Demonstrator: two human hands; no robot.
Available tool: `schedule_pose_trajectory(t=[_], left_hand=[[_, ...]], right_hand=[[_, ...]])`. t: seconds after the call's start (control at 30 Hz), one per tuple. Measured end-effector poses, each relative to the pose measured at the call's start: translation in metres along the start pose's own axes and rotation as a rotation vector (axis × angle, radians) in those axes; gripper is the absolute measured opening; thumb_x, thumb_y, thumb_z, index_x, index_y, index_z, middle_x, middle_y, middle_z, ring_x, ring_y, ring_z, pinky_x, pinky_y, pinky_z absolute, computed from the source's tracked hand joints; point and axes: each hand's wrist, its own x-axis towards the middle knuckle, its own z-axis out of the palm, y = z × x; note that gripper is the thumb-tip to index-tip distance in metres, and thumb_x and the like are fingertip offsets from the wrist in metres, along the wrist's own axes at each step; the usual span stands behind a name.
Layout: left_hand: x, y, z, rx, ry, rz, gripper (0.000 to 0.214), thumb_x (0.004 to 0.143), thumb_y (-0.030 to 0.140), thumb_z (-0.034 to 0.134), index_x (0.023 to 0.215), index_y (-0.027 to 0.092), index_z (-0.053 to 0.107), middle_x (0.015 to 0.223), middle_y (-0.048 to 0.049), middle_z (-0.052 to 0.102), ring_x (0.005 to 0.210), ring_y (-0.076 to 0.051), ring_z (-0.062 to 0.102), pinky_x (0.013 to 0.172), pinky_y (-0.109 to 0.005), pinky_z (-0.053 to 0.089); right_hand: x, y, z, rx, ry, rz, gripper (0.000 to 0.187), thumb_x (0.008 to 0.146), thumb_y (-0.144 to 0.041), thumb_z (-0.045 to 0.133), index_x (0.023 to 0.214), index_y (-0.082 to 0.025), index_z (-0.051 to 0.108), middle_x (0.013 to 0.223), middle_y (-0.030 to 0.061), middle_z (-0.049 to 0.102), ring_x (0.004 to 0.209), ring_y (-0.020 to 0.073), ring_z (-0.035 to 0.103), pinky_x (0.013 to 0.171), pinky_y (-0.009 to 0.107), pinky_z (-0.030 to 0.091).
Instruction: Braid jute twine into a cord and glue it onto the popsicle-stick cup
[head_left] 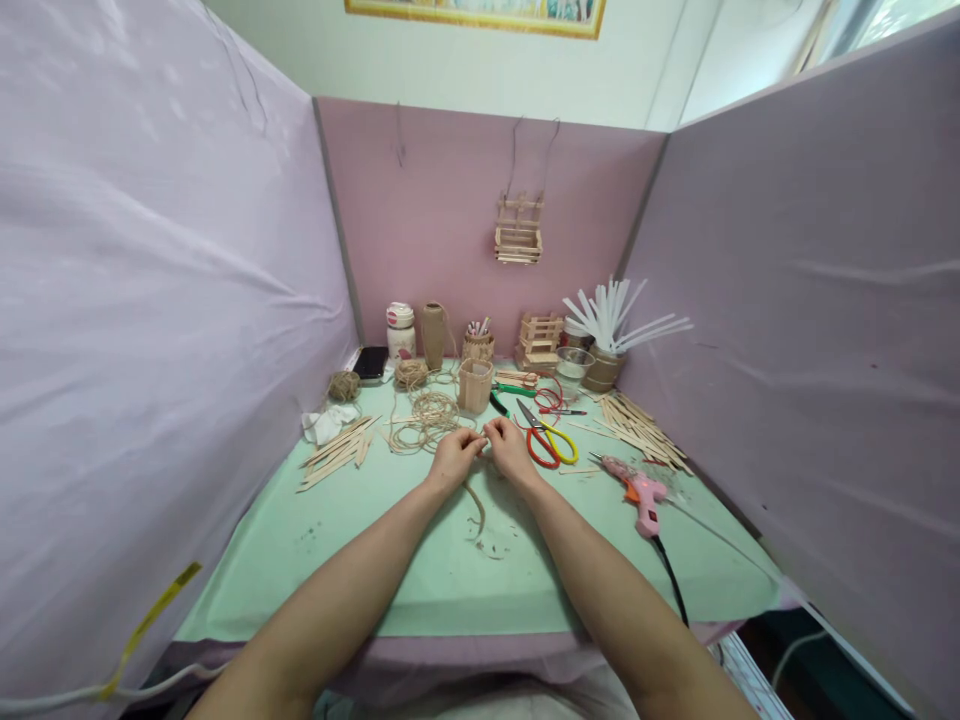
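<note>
My left hand (452, 457) and my right hand (508, 447) meet over the middle of the green table (360, 560), fingers pinched together on a length of jute twine (475, 505). The twine hangs from between the hands and curls toward me on the table. A loose coil of the same twine (430, 415) lies just beyond my left hand. Scissors with red and yellow handles (546, 440) lie right of my right hand.
A pink glue gun (637, 492) with a black cord lies at the right. Craft sticks lie in piles at left (335, 452) and right (643, 430). Stick-built holders, twine balls, a bottle, a phone and a cup of white sticks (611, 330) line the back. Pink partitions enclose three sides.
</note>
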Motion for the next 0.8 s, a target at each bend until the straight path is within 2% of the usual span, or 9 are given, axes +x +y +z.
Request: schedule_pose_trajectory(t=[0.2, 0.43, 0.5, 0.67, 0.8], left_hand=[[-0.008, 0.017, 0.008, 0.016, -0.098, 0.054, 0.018, 0.071, 0.027, 0.056, 0.055, 0.017, 0.058, 0.055, 0.0007, 0.059, 0.055, -0.012, 0.049, 0.059, -0.025, 0.035], [-0.005, 0.017, 0.012, -0.077, -0.095, 0.015, 0.018, 0.071, 0.029, 0.058, 0.057, 0.017, 0.058, 0.055, -0.0005, 0.059, 0.054, -0.012, 0.049, 0.059, -0.026, 0.037], [-0.005, 0.017, 0.011, -0.122, -0.057, -0.015, 0.019, 0.070, 0.032, 0.059, 0.059, 0.017, 0.059, 0.056, -0.0009, 0.059, 0.055, -0.013, 0.050, 0.058, -0.026, 0.037], [-0.007, 0.019, 0.007, -0.226, -0.018, -0.038, 0.023, 0.072, 0.037, 0.058, 0.073, 0.015, 0.066, 0.061, -0.0020, 0.062, 0.063, -0.014, 0.054, 0.065, -0.026, 0.041], [-0.007, 0.019, 0.004, -0.226, -0.003, -0.038, 0.030, 0.075, 0.040, 0.055, 0.084, 0.014, 0.068, 0.063, -0.0006, 0.061, 0.064, -0.013, 0.052, 0.068, -0.026, 0.040]], right_hand=[[0.010, 0.010, -0.007, -0.018, 0.192, 0.123, 0.017, 0.074, -0.034, 0.045, 0.062, -0.023, 0.044, 0.062, 0.0000, 0.052, 0.063, 0.0174, 0.048, 0.061, 0.028, 0.036], [0.011, 0.009, -0.009, 0.104, 0.248, 0.162, 0.018, 0.074, -0.038, 0.045, 0.065, -0.022, 0.044, 0.061, -0.0018, 0.048, 0.059, 0.0150, 0.046, 0.057, 0.027, 0.036], [0.012, 0.006, -0.012, 0.219, 0.209, 0.147, 0.019, 0.074, -0.040, 0.047, 0.067, -0.022, 0.045, 0.060, -0.0034, 0.046, 0.055, 0.0130, 0.044, 0.054, 0.026, 0.036], [0.016, -0.006, -0.025, 0.448, -0.057, 0.112, 0.025, 0.068, -0.043, 0.060, 0.067, -0.020, 0.051, 0.054, -0.0057, 0.043, 0.050, 0.0091, 0.041, 0.050, 0.023, 0.034], [0.017, -0.009, -0.027, 0.519, -0.086, 0.154, 0.030, 0.068, -0.046, 0.060, 0.061, -0.019, 0.051, 0.054, -0.0044, 0.046, 0.049, 0.0079, 0.041, 0.049, 0.022, 0.033]])
